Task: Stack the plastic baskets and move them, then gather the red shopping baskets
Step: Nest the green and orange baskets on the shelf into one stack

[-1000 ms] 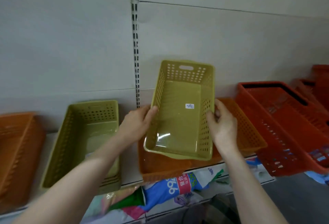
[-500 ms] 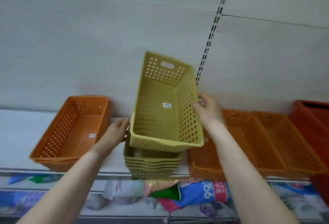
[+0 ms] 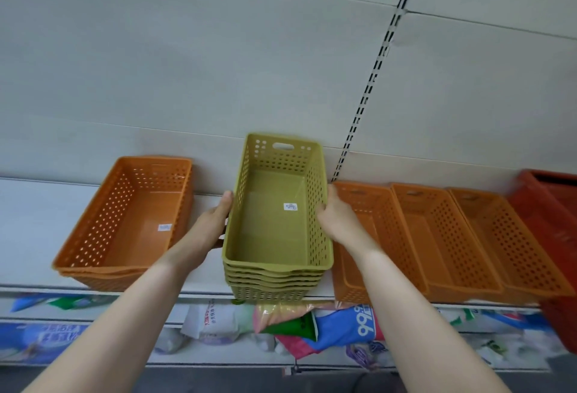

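A stack of several olive-green perforated plastic baskets [image 3: 274, 236] stands on the white shelf [image 3: 28, 224], its far end against the back wall. The top basket has a small white label on its floor. My left hand [image 3: 215, 220] presses on the stack's left wall, and my right hand [image 3: 334, 214] grips the right wall near the rim. Orange perforated baskets sit on both sides: one pile [image 3: 131, 220] at the left, three more [image 3: 446, 236] in a row at the right. A red shopping basket [image 3: 552, 224] shows at the far right edge, partly cut off.
A grey panel wall with a slotted upright rail [image 3: 371, 80] rises behind the shelf. Below the shelf edge lies a lower shelf of colourful bagged goods [image 3: 312, 327]. A stretch of bare shelf lies left of the orange pile.
The raised, tilted green basket has come down and now sits nested on top of the green stack. Both hands moved down with it to the stack's sides.
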`<state>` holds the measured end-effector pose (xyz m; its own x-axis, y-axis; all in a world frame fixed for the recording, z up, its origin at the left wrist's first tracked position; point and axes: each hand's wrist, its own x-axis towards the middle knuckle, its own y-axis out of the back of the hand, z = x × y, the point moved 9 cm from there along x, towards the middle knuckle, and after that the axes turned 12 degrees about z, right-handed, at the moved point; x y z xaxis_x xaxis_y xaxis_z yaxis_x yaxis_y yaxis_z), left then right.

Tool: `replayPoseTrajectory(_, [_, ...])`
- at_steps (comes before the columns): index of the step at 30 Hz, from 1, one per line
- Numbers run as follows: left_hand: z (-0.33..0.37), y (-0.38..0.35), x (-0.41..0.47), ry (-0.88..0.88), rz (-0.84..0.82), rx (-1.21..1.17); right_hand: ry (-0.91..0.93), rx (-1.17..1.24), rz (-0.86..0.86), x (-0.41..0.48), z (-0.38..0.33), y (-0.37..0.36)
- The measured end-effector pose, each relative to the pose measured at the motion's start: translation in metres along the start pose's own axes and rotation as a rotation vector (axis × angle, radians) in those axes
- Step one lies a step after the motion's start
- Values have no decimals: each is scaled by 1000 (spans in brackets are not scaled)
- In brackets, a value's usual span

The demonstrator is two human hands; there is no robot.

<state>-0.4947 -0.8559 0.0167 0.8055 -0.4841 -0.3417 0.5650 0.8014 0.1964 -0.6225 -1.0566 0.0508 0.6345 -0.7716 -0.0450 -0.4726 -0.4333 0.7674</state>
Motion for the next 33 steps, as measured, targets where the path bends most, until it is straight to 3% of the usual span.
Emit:
replayPoseTrajectory(7, [0, -2, 6, -42, 75, 29, -40, -199, -78, 6, 2, -14])
replayPoseTrajectory(11, [-1, -4, 5, -84, 157, 72, -4, -146, 55, 0, 5, -18])
replayPoseTrajectory(16, [5, -1, 2, -139, 209, 171, 120, -194, 84, 11, 8, -21])
replayPoseTrajectory(21, [14, 21, -6, -351, 226, 470, 190, -222, 137, 15, 4, -20])
replayPoseTrajectory(24, [13, 78, -12, -566, 400, 678, 149, -229, 118, 11, 4, -18])
replayPoseTrajectory(26, [4, 129, -9, -635, 509, 785, 104, -381, 154, 7, -2, -18])
replayPoseTrajectory(29, [-29, 210, 10, -499, 644, 885, 254, -501, 374, -12, -61, -18])
replayPoseTrajectory(31, [-51, 241, 21, -349, 636, 863, 439, -363, 497, -35, -124, -34])
replayPoseTrajectory(33, [-71, 252, 28, -216, 567, 808, 523, -208, 476, -52, -169, -72])
